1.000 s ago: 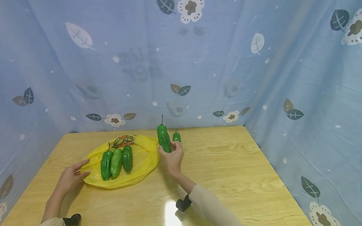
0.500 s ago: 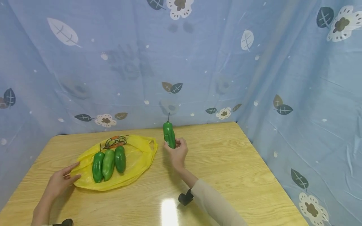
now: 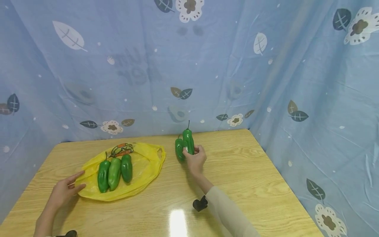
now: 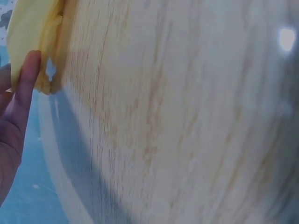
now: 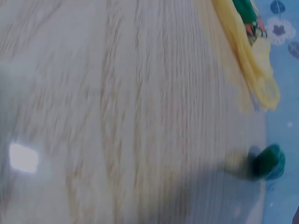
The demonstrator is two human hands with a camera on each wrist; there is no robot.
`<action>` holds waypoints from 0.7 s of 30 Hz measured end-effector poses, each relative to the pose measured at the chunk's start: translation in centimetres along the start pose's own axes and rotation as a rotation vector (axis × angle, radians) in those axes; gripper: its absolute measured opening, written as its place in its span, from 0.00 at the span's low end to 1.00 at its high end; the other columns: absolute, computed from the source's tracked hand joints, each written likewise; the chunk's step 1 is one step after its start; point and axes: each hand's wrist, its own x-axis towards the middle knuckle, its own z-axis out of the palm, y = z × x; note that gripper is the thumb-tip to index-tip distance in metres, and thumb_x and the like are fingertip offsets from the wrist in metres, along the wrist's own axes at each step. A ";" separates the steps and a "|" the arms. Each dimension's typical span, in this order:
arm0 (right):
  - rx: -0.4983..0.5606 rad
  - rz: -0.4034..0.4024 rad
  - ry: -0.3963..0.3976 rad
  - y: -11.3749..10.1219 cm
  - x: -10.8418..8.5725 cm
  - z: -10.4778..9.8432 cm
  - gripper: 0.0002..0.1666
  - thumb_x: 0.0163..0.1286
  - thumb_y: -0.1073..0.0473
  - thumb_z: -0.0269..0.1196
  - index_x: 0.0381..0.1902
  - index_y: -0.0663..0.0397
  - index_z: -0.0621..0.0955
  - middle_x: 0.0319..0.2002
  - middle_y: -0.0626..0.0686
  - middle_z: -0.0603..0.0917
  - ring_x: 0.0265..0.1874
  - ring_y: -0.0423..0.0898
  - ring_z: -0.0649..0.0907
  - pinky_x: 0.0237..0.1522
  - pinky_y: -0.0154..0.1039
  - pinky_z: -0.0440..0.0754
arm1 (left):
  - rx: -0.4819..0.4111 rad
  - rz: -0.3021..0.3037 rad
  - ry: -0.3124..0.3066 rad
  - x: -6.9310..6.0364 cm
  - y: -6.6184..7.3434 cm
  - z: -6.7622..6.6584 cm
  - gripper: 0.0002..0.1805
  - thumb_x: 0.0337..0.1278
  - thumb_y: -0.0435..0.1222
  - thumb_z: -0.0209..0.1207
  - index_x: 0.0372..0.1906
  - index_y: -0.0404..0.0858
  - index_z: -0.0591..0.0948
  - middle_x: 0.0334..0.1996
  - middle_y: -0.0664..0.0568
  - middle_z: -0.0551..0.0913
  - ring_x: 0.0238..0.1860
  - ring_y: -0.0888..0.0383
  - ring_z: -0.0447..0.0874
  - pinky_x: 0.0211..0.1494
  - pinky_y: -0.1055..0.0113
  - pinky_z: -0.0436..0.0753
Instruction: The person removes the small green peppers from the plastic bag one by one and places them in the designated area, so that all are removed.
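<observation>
1. Pepper (image 3: 188,140): glossy dark green, thin dark stem (image 3: 188,124).
2. Stem end points toward curtain (image 3: 219,75); long axis leans slightly left.
3. Right hand (image 3: 196,162) pinches lower end, just right of second pepper (image 3: 179,148); pepper-to-pepper contact unclear from here.
4. Left hand (image 3: 61,193): fingers spread, touching bag (image 3: 143,164) edge.
</observation>
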 end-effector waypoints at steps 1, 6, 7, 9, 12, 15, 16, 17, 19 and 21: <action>-0.006 0.006 0.000 0.2 0.2 -0.1 0.17 0.49 0.65 0.75 0.34 0.66 0.79 0.32 0.56 0.81 0.28 0.46 0.80 0.29 0.36 0.84 | -0.003 -0.002 0.002 0.0 0.0 0.0 0.30 0.62 0.35 0.61 0.63 0.20 0.67 0.57 0.19 0.66 0.50 0.24 0.73 0.43 0.47 0.83; -0.031 0.044 -0.021 1.2 0.7 -0.6 0.17 0.48 0.64 0.75 0.33 0.65 0.80 0.32 0.56 0.81 0.28 0.46 0.80 0.28 0.36 0.85 | -0.003 0.001 0.020 -0.1 -0.1 0.0 0.30 0.61 0.33 0.62 0.62 0.20 0.68 0.56 0.19 0.67 0.51 0.24 0.72 0.42 0.47 0.83; -0.034 0.052 -0.025 1.3 0.8 -0.7 0.17 0.48 0.64 0.75 0.33 0.65 0.80 0.32 0.56 0.81 0.28 0.46 0.80 0.29 0.37 0.85 | -0.002 0.004 0.025 -0.1 -0.1 0.1 0.29 0.61 0.33 0.62 0.62 0.20 0.68 0.56 0.19 0.67 0.51 0.24 0.72 0.42 0.47 0.83; -0.041 0.054 -0.029 1.6 0.9 -0.8 0.17 0.48 0.64 0.75 0.32 0.66 0.80 0.32 0.57 0.82 0.28 0.47 0.81 0.29 0.38 0.85 | -0.002 0.004 0.027 -0.1 -0.1 0.1 0.29 0.61 0.33 0.62 0.62 0.20 0.68 0.56 0.19 0.67 0.51 0.23 0.71 0.43 0.46 0.82; -0.066 0.058 -0.036 1.8 1.1 -1.0 0.17 0.48 0.64 0.75 0.32 0.66 0.80 0.32 0.58 0.82 0.28 0.48 0.81 0.29 0.38 0.85 | -0.003 0.001 0.018 0.0 -0.1 0.1 0.30 0.61 0.33 0.61 0.62 0.20 0.68 0.57 0.19 0.67 0.52 0.23 0.69 0.44 0.45 0.82; -0.084 0.068 -0.051 2.0 1.3 -1.1 0.18 0.48 0.63 0.75 0.33 0.66 0.79 0.32 0.58 0.82 0.29 0.48 0.81 0.30 0.37 0.85 | -0.005 -0.004 0.009 0.1 -0.1 0.1 0.30 0.61 0.33 0.61 0.63 0.21 0.67 0.57 0.19 0.66 0.53 0.23 0.69 0.45 0.45 0.81; -0.090 0.073 -0.054 2.0 1.5 -1.1 0.18 0.49 0.63 0.75 0.33 0.66 0.79 0.32 0.58 0.82 0.29 0.48 0.81 0.30 0.37 0.85 | -0.004 -0.007 0.008 0.1 -0.1 0.1 0.30 0.61 0.33 0.61 0.63 0.21 0.67 0.57 0.18 0.66 0.53 0.23 0.68 0.45 0.44 0.81; -0.094 0.079 -0.057 2.1 1.6 -1.1 0.18 0.49 0.63 0.75 0.34 0.66 0.79 0.33 0.57 0.82 0.30 0.48 0.81 0.30 0.37 0.85 | -0.007 -0.010 0.002 0.2 -0.1 0.1 0.30 0.62 0.34 0.61 0.63 0.21 0.67 0.57 0.18 0.66 0.54 0.22 0.68 0.46 0.44 0.81; -0.103 0.090 -0.060 2.2 1.9 -1.0 0.18 0.49 0.63 0.75 0.34 0.65 0.79 0.33 0.57 0.82 0.30 0.47 0.81 0.31 0.36 0.85 | -0.007 -0.007 0.007 0.2 0.0 0.1 0.30 0.61 0.33 0.61 0.63 0.21 0.67 0.57 0.19 0.66 0.54 0.23 0.68 0.46 0.44 0.81; -0.116 0.095 -0.058 2.3 2.1 -1.0 0.17 0.49 0.63 0.75 0.33 0.64 0.80 0.32 0.56 0.82 0.30 0.47 0.81 0.31 0.36 0.84 | -0.004 -0.003 0.010 0.3 0.0 0.1 0.30 0.61 0.33 0.61 0.63 0.20 0.68 0.57 0.19 0.66 0.55 0.23 0.67 0.46 0.44 0.81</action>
